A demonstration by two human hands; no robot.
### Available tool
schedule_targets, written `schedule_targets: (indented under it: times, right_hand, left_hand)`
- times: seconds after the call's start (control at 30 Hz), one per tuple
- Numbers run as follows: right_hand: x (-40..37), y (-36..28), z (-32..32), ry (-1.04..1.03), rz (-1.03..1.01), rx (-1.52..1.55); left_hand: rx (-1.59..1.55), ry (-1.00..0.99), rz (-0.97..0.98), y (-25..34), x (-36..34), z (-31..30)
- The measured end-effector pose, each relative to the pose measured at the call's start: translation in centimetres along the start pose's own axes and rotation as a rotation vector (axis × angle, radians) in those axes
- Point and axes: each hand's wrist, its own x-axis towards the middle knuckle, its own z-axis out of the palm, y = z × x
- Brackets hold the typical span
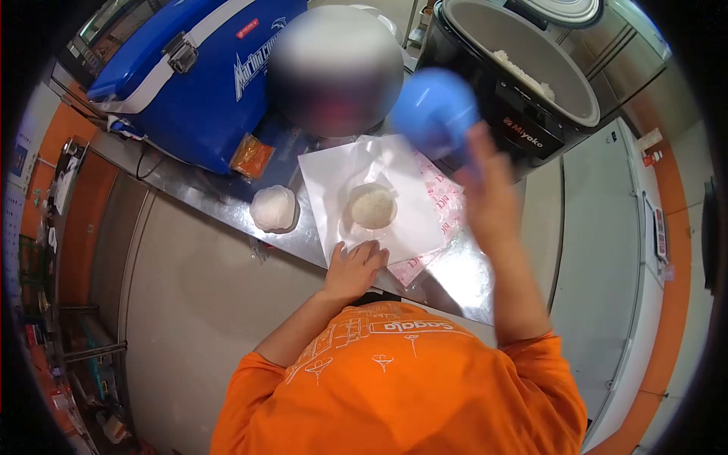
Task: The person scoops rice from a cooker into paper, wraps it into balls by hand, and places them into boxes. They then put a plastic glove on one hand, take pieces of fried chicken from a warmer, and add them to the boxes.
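Note:
A round mound of rice (372,206) lies on a sheet of white wrapping paper (334,176) on the metal table. My left hand (356,267) rests on the near edge of this paper, fingers apart, just below the mound. Raised to the right of the paper, my right hand (489,186) grips a blue bowl (436,106), smeared by motion; its inside cannot be made out. Under the white sheet, pink-printed paper (442,199) sticks out to the right. Left of the sheet sits a whitish, rounded bundle (274,209).
A black rice cooker (523,114) stands open at back right, with rice (523,73) inside. Its lid (565,9) shows behind. At back left is a blue cooler box (205,83), with an orange-filled sachet (252,157) before it. A blurred round shape (337,68) stands between them.

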Motion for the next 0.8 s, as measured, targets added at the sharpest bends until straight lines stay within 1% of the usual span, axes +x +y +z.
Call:
schedule_targets:
  times: [0.03,0.07,0.1,0.13,0.17,0.2,0.3,0.33,0.4,0.43,0.47,0.5,0.53,0.57,0.63,0.73,0.8]
  right_hand:
    - [2.9,0.4,-2.8,0.293,-0.205,0.004]
    - [5.5,1.3,-5.2,0.534,-0.222,-0.150]
    - [8.0,1.6,-8.3,0.551,-0.241,-0.189]
    - [10.6,2.4,-10.4,0.563,-0.207,-0.349]
    - [12.9,1.9,-11.6,0.559,-0.224,-0.401]
    - [14.3,1.7,-12.0,0.553,-0.241,-0.450]
    - [15.9,3.4,-11.5,0.516,-0.154,-0.855]
    - [15.1,3.6,-10.6,0.436,-0.269,-0.815]
    - [8.9,1.6,-6.4,-0.019,-0.482,-0.691]
    - [5.8,0.6,-4.3,-0.263,-0.538,-0.590]
    - [0.3,3.5,0.2,-0.224,-0.676,-0.218]
    - [-4.0,3.5,3.0,-0.346,-0.679,-0.093]
    - [-7.2,4.2,4.8,-0.507,-0.549,-0.014]
    - [-9.2,4.8,6.0,-0.552,-0.466,-0.001]
    - [-11.0,5.6,7.7,-0.464,-0.345,0.031]
    - [-11.2,6.9,9.2,-0.375,-0.230,0.086]
    - [-10.5,7.0,9.3,-0.404,-0.174,0.159]
  left_hand:
    - [0.000,0.017,-0.012,0.0,0.0,-0.5]
    - [-0.001,0.031,-0.023,0.1,-0.1,-1.1]
    - [-0.002,0.047,-0.035,0.1,-0.2,-1.6]
    - [0.039,0.033,-0.055,0.0,-0.4,-2.0]
    - [0.082,0.022,-0.077,-0.3,-0.8,-2.4]
    - [0.125,0.009,-0.101,-0.5,-1.2,-2.6]
    - [0.152,-0.044,-0.131,-1.6,-2.4,-2.5]
    - [0.091,-0.017,-0.147,-1.8,-2.1,-2.8]
    - [-0.054,0.016,-0.182,-1.5,-2.2,-3.6]
    - [-0.083,0.041,-0.205,-1.4,-2.2,-3.6]
    - [-0.112,0.069,-0.230,-1.4,-2.1,-3.7]
    - [-0.138,0.101,-0.258,-1.5,-1.9,-3.8]
    - [-0.174,0.132,-0.272,-1.7,-1.9,-3.8]
    - [-0.204,0.143,-0.284,-2.0,-1.9,-3.8]
    - [-0.266,0.165,-0.307,-2.4,-1.8,-3.7]
    - [-0.307,0.093,-0.400,-2.9,-1.4,-3.9]
    - [-0.276,0.089,-0.409,-2.5,-1.1,-4.5]
